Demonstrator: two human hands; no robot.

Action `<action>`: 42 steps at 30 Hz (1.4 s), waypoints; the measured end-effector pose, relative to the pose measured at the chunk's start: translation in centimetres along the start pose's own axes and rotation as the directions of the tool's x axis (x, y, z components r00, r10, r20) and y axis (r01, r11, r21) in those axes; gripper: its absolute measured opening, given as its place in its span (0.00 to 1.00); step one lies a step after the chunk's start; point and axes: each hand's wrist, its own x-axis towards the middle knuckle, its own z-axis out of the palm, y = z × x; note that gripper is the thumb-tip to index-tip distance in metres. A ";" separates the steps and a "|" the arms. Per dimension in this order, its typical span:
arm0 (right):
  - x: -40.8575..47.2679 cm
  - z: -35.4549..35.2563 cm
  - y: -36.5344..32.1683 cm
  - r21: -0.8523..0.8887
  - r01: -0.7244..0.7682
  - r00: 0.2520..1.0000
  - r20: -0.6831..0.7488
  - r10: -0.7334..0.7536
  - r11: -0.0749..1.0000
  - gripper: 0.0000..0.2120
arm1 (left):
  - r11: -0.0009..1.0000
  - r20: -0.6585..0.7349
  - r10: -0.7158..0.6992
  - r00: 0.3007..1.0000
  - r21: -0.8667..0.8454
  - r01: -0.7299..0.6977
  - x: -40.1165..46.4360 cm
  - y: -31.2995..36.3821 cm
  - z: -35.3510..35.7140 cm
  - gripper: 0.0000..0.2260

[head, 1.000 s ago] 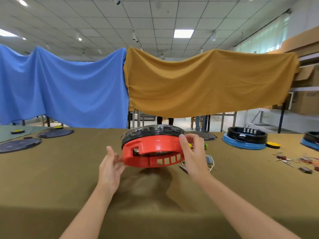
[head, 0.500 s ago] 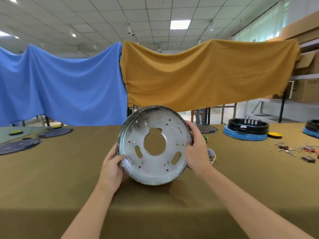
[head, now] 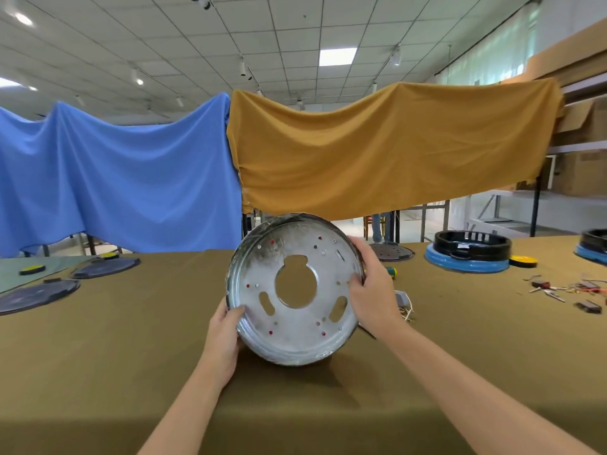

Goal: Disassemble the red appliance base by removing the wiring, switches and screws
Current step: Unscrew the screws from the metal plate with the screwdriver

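The appliance base [head: 292,336] is tipped up on its edge on the olive table, its silver metal plate facing me. The plate has a large keyhole-shaped middle opening, slots and several small holes showing red behind. The red shell is hidden behind the plate. My left hand [head: 225,336] grips the lower left rim. My right hand [head: 372,292] grips the upper right rim. Loose removed wires and a small grey part [head: 404,303] lie on the cloth just right of my right hand.
A blue and black base [head: 468,254] stands at the back right, with a yellow disc [head: 524,261] beside it. Loose wires and switches [head: 565,292] lie at the far right. Dark round plates [head: 36,293] lie at the left. A screwdriver [head: 391,271] lies behind my right hand.
The base was held flat with its red side toward me a second ago; both hands tipped it up so the metal plate faces me. Since half a second ago it has barely moved.
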 end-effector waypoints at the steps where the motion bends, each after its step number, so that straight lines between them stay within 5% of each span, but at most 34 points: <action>1: 0.2 0.2 -0.2 -0.004 -0.044 0.999 0.007 0.044 0.999 0.34 | 1.000 -0.022 0.006 1.000 0.018 -0.006 -0.1 0.1 0.1 0.11; 7: 1.8 0.2 -0.7 -0.084 -0.347 0.937 0.002 0.348 0.934 0.34 | 0.934 -0.005 -0.197 0.980 0.302 0.189 0.0 2.1 -0.6 0.10; 12: 1.3 0.4 -0.4 -0.097 -0.345 0.938 0.007 0.347 0.934 0.28 | 0.829 0.002 -0.303 0.953 0.493 0.262 0.8 5.4 -1.8 0.07; 20: 2.1 0.3 1.1 -0.067 -0.389 0.918 0.054 0.393 0.919 0.22 | 0.721 0.018 -0.233 0.972 0.674 0.160 1.8 7.4 -0.6 0.06; 29: 6.1 0.5 3.5 0.066 -0.270 0.963 0.022 0.269 0.961 0.21 | 0.799 0.042 -0.060 0.997 0.601 0.023 4.9 8.1 0.9 0.09; 36: 9.3 1.4 4.4 -0.108 -0.187 0.982 0.018 0.190 0.976 0.07 | 0.720 0.185 -0.164 0.969 0.694 -0.011 8.2 9.2 2.4 0.06; 39: 10.6 1.3 4.9 -0.204 -0.215 0.974 0.027 0.225 0.955 0.15 | 0.628 0.166 -0.166 0.972 0.778 -0.025 9.2 9.4 3.0 0.06; 42: 11.5 1.2 5.6 -0.284 -0.262 0.940 0.140 0.310 0.922 0.13 | 0.505 0.102 -0.249 0.963 0.862 0.039 10.2 9.4 3.1 0.17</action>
